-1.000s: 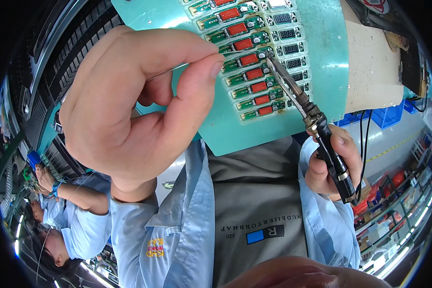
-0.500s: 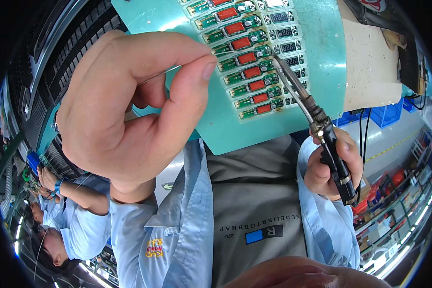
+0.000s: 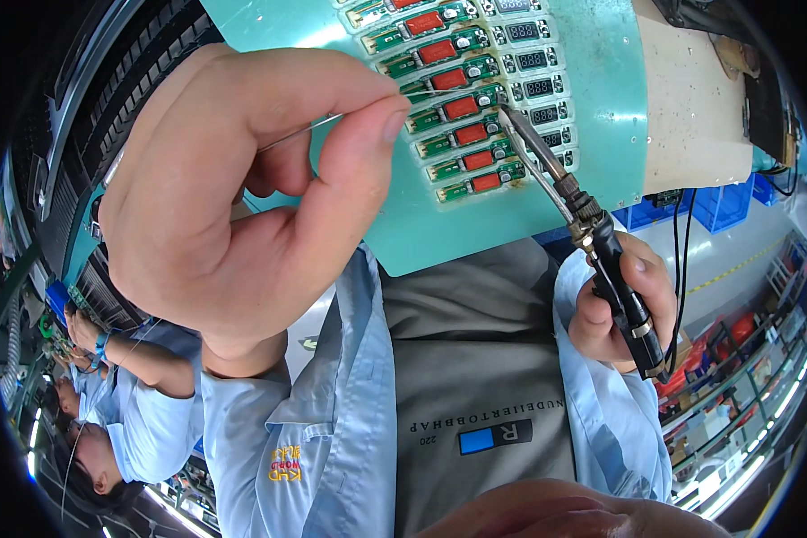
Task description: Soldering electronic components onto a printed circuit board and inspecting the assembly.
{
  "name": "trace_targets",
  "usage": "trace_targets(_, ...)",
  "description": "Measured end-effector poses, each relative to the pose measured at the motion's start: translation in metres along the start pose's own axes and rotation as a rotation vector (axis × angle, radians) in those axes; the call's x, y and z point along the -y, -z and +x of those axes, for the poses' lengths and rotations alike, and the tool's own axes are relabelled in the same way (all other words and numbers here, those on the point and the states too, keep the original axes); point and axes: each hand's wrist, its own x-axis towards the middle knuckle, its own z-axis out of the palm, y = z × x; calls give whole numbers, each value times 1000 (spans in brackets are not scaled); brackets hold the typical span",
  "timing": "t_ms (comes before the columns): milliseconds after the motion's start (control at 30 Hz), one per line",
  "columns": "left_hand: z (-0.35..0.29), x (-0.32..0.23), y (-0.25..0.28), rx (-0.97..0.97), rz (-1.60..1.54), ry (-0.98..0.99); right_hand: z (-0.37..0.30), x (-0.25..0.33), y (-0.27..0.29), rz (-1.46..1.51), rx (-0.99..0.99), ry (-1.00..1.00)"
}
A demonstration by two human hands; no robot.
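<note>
My left hand (image 3: 251, 188) pinches a thin silvery solder wire (image 3: 300, 133) between thumb and forefinger. Its free end sticks out past the fingertips over a row of small green circuit boards (image 3: 429, 145) with red blocks. My right hand (image 3: 632, 300) is wrapped around the black handle of a soldering iron (image 3: 614, 269), which has a thin metal tube alongside its shaft. The iron's tip is at the right end of one board, close to the wire's end; whether they touch I cannot tell. The boards sit in slots of a teal panel (image 3: 475, 238), beside small dark display modules (image 3: 540, 88).
Left of the panel stands a black ribbed rack (image 3: 143, 85). A beige board (image 3: 690, 117) lies to the right, with blue bins (image 3: 722, 208) below it and black cables (image 3: 681, 260) hanging near my right hand. A co-worker in light blue (image 3: 157, 417) is at far left.
The panel with its boards has shifted away from me by about one row. The iron's tip has moved slightly left and nearer. My left hand has barely moved.
</note>
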Motion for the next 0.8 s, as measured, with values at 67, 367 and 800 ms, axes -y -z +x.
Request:
trace_targets(67, 0, -1, 0, -6, 8, 17, 1, 0, -1, -10, 3, 13)
trace_targets(367, 1, 0, -1, 5, 9, 7, 5, -2, -3, 1, -36, 3)
trace_targets(800, -4, -1, -12, -32, -11, 44, 4, 1, -3, 23, -33, -41)
